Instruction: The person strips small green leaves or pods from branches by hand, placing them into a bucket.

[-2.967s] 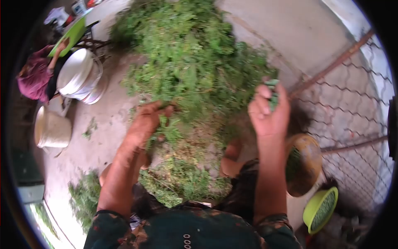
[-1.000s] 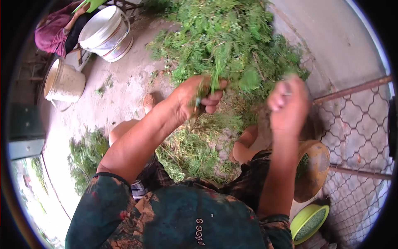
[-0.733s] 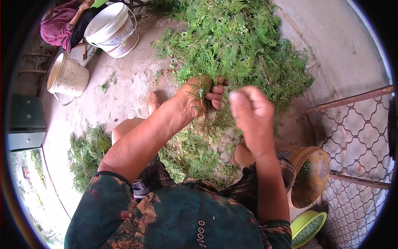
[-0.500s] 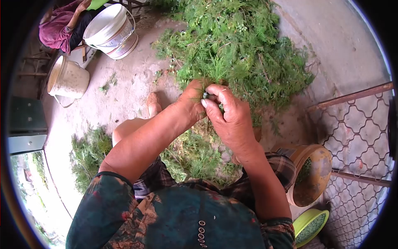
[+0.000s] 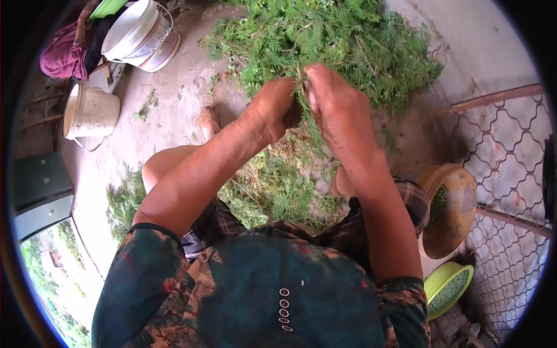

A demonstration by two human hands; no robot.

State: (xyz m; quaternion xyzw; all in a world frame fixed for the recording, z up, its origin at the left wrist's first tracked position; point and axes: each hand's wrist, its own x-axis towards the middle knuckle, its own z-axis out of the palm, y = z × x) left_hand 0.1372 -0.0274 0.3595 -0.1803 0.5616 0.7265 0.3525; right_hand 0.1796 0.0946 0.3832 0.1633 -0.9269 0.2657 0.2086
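Observation:
A green evergreen sprig (image 5: 307, 107) stands between my two hands, its feathery leaves hanging down toward my lap. My left hand (image 5: 275, 107) is closed around it, with the fingertips turned away from view. My right hand (image 5: 341, 107) is closed against the sprig's other side, thumb and fingers bent at its upper part. Whether berries sit inside the right fingers is hidden. Just beyond both hands lies a big heap of cut evergreen branches (image 5: 331, 37) dotted with small pale-green berries.
Loose clippings (image 5: 272, 191) cover the floor between my feet. To the right are a tipped yellowish bucket (image 5: 455, 214) and a lime-green basin (image 5: 439, 285) of berries, beside a wire-mesh panel (image 5: 505, 151). White buckets (image 5: 139, 37) and a seated person (image 5: 65, 51) are at upper left.
Both hands have moved up and away from my body, and the right hand has turned more upright. Dark green berries seen at the right fingertips are now out of sight. More of the sprig shows.

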